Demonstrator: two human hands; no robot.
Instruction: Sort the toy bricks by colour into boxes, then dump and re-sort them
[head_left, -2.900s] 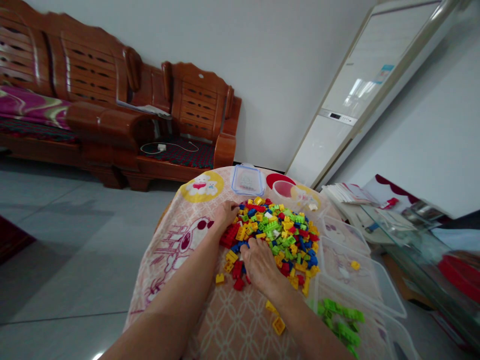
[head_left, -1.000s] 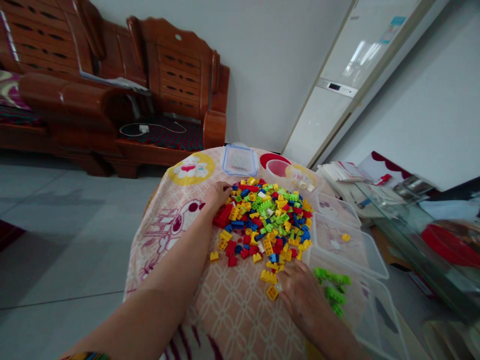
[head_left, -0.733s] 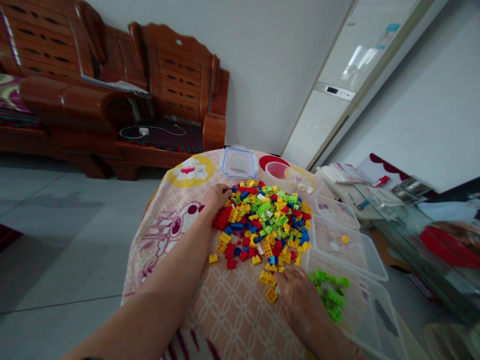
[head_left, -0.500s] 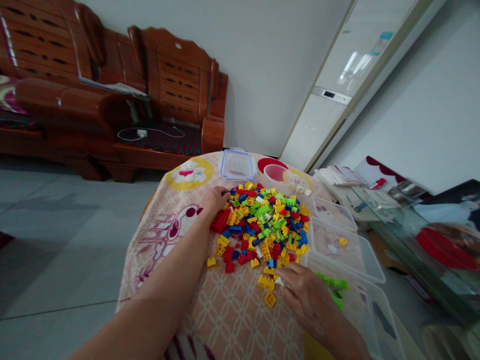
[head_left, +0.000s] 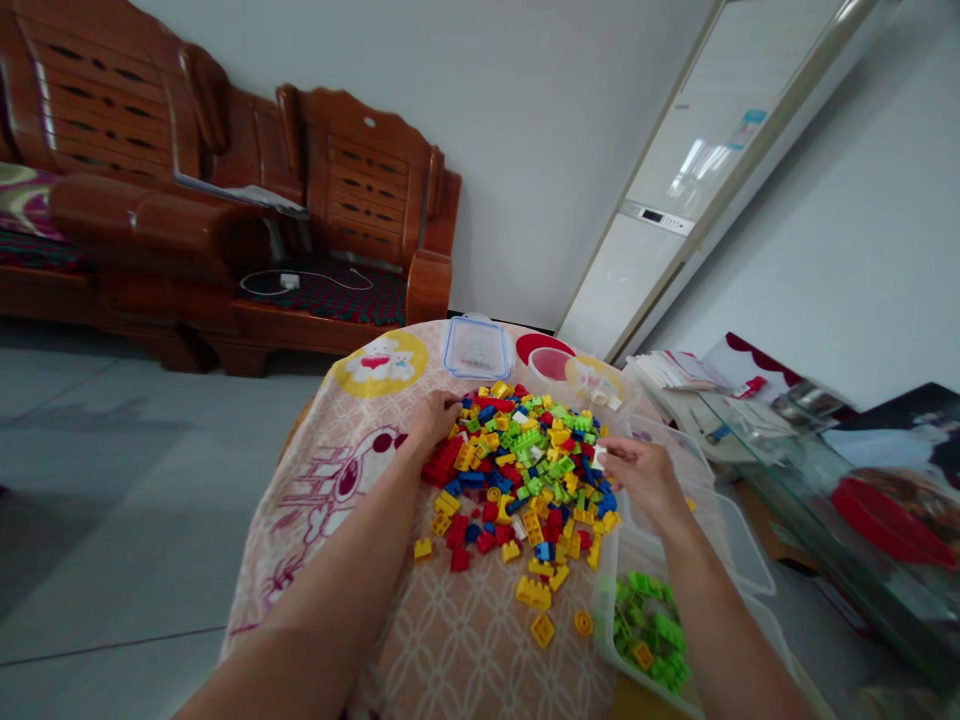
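A pile of small red, yellow, blue and green building bricks (head_left: 529,465) lies on a round table covered by a cartoon-print cloth (head_left: 352,470). My left hand (head_left: 433,415) rests with curled fingers against the pile's far left edge. My right hand (head_left: 637,470) hovers over the pile's right edge, its fingers pinched on a small white brick (head_left: 598,458). A clear bin (head_left: 649,630) at the near right holds green bricks and one yellow piece. Loose yellow bricks (head_left: 541,628) lie near the front.
More clear bins (head_left: 739,560) line the table's right side. A clear lid (head_left: 476,348) and a round tub (head_left: 551,365) sit at the far edge. A wooden sofa (head_left: 225,220) stands behind, a white upright cabinet (head_left: 675,200) at the right, a glass table (head_left: 840,480) with clutter beyond.
My right hand has risen from the near edge by the green bin to the pile's right side, now pinching a white brick. The left hand has stayed put.
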